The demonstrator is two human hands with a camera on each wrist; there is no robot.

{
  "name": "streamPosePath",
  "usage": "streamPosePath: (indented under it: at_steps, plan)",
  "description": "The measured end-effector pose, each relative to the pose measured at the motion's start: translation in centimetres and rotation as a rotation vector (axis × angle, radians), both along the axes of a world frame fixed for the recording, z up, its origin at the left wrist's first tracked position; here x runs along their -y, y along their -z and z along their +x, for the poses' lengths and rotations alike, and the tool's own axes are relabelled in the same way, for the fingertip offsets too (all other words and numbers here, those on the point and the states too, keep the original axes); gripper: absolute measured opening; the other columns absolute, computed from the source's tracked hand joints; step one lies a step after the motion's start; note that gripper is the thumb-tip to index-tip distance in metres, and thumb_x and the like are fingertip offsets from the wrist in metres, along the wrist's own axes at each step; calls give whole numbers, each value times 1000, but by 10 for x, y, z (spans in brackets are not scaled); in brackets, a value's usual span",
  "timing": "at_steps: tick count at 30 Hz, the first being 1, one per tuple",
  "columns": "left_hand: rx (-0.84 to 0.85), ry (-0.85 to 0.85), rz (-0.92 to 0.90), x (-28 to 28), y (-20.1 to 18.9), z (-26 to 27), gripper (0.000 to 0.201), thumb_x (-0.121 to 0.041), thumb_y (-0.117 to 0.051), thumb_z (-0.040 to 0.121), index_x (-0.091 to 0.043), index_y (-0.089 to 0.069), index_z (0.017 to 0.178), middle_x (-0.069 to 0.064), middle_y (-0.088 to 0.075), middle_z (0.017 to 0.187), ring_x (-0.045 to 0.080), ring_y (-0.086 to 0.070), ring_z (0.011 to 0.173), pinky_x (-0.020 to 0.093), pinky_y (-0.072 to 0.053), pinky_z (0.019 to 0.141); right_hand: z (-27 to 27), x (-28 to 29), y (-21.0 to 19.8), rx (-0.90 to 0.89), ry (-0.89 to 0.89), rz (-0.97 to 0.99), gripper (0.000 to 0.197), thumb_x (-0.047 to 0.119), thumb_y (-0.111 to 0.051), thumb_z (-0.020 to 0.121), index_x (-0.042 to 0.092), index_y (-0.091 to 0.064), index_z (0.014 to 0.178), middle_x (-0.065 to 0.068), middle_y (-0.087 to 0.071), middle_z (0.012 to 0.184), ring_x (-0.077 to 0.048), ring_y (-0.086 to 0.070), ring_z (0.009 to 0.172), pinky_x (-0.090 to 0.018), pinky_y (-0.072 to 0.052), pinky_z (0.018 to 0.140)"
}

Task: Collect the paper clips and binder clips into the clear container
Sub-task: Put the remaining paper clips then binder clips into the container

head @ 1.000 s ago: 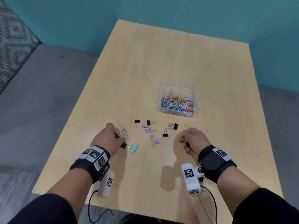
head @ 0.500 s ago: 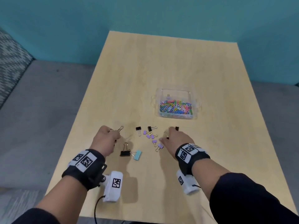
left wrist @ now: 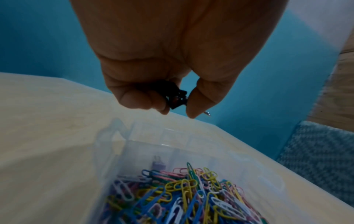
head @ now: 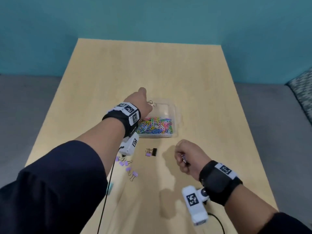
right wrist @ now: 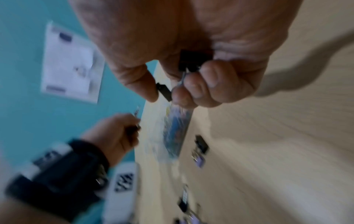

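Observation:
The clear container (head: 171,105) sits mid-table, holding a heap of coloured paper clips (head: 155,126). My left hand (head: 141,103) hovers over the container's far left corner and pinches a black binder clip (left wrist: 177,97) with wire handles (head: 151,103) sticking out. My right hand (head: 186,157) is lifted off the table near the container's front right, fingers curled round black binder clips (right wrist: 191,60). A black and a purple binder clip (head: 152,152) lie together in front of the container. Several purple binder clips (head: 127,167) lie nearer me.
A light-blue binder clip (head: 110,188) peeks out beside my left sleeve. The wooden table (head: 202,81) ends at a teal wall behind. Grey floor lies on both sides, with a patterned rug (head: 302,92) at the right.
My left hand has risen from the table's near left and travelled forward to above the container with a clip. My right hand has picked up clips from the pile and drawn back to the right.

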State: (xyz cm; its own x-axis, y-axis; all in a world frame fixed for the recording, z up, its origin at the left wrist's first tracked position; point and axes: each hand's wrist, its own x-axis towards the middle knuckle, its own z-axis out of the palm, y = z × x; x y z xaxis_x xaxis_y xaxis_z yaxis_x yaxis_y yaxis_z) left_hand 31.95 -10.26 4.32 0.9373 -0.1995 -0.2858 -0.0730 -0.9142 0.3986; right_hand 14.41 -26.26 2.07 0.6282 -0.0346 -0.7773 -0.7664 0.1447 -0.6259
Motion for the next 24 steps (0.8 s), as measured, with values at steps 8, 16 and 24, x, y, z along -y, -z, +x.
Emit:
streamPosePath:
  at_steps: [8,16,24]
  plan:
    - [91,-87,-204,-21,11,-16,40,-24,-61,82,-19,-53,121,5,-53,115,20,-56,93,31,-44,78,68,43,-15,69,152,193,15,-1,-46,89,11,-56,90,-9,-59,71,-16,-52,51,-20,-40,40]
    - [110,-269,-172,-137,29,-155,27,-17,-63,83,-18,-61,109,-1,-55,109,17,-53,100,33,-42,86,161,0,-22,401,-438,-566,14,6,-50,91,7,-55,78,-12,-60,79,-21,-51,64,-30,-45,56]
    - [206,111,175,-177,53,-243,40,-35,-50,68,-20,-59,104,-1,-46,113,29,-49,99,43,-51,74,183,-33,-18,443,-961,-1022,33,18,-48,93,11,-53,125,-10,-57,124,-28,-55,105,-27,-41,77]
